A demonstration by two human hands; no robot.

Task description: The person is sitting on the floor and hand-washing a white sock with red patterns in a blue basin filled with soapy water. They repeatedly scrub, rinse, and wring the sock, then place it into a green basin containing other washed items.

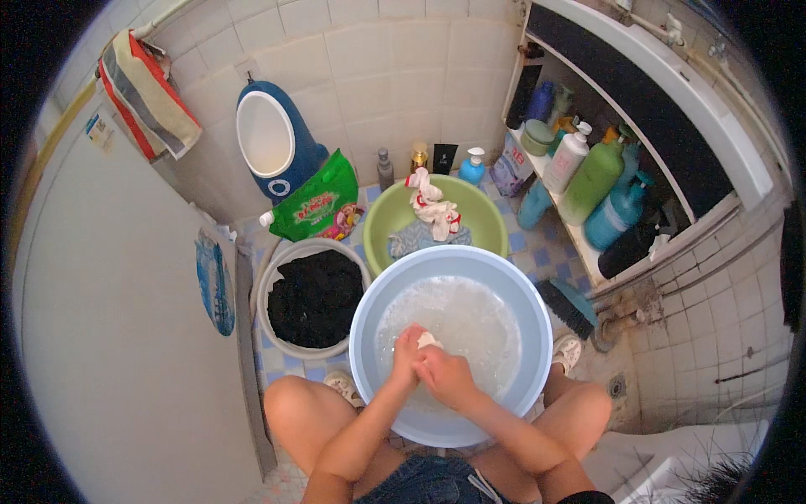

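Note:
A light blue basin (535,336) of cloudy, sudsy water stands between my knees. Over the water, my left hand (408,349) and my right hand (445,375) are closed together around a small white cloth (427,339). Only a bit of that cloth shows between the fingers, so its kind cannot be made out. Just beyond is a green basin (382,220), partly behind the blue one. In it lie a white and red cloth item (433,207) and a grey-blue cloth (420,238).
At the left, a pale tub (277,340) holds black clothing (315,298). Behind it stands a green detergent pouch (317,204) near a blue and white child's urinal (270,139). Bottles (593,181) fill a shelf on the right. A blue brush (571,307) lies beside the basin.

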